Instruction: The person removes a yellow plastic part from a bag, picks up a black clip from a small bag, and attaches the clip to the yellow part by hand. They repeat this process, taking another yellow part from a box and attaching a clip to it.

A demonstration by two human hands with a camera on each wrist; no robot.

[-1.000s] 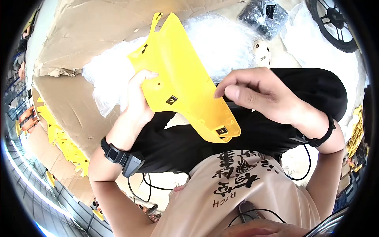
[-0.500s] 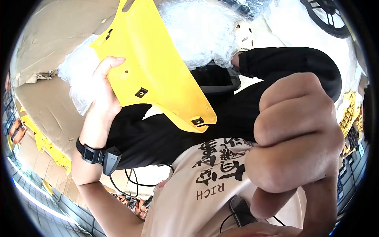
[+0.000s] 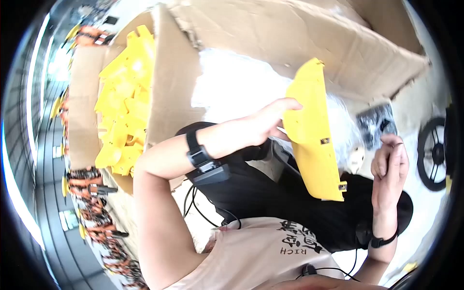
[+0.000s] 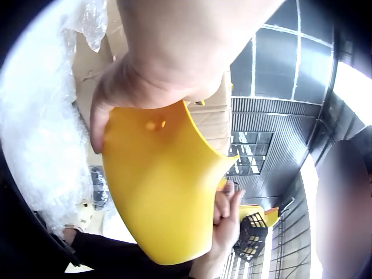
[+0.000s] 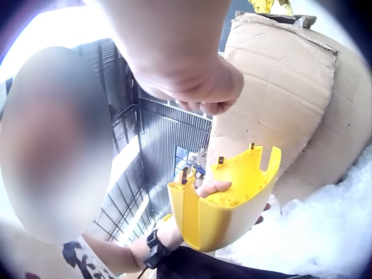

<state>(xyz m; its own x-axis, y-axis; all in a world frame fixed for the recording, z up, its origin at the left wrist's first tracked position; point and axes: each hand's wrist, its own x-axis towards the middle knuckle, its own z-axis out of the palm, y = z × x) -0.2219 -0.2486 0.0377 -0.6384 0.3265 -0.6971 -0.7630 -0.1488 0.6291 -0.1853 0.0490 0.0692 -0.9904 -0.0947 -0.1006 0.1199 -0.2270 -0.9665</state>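
Note:
My left hand (image 3: pixel 270 120) grips the edge of a curved yellow plastic panel (image 3: pixel 313 130), thumb on one face and fingers behind. Small black clips sit along the panel's edge. From the left wrist, its smooth outer face (image 4: pixel 163 186) shows; the right wrist view shows its hollow inner side (image 5: pixel 244 180), with the left thumb lying inside. Apart from the panel, my right hand (image 3: pixel 388 166) is raised at the right with its fingers curled in. No object shows in it, though its palm is hidden.
An open cardboard box of yellow plastic parts (image 3: pixel 124 106) stands at the left. Another large carton (image 3: pixel 299 43) lies ahead, with clear plastic wrap (image 3: pixel 237 87) before it. At the right are a black bagged item (image 3: pixel 376 126) and a black wheel (image 3: pixel 435 152).
The head view has swung left, bringing the box of yellow parts into sight. The panel has turned more edge-on in the left hand. My right hand has moved from close to the camera out to the right.

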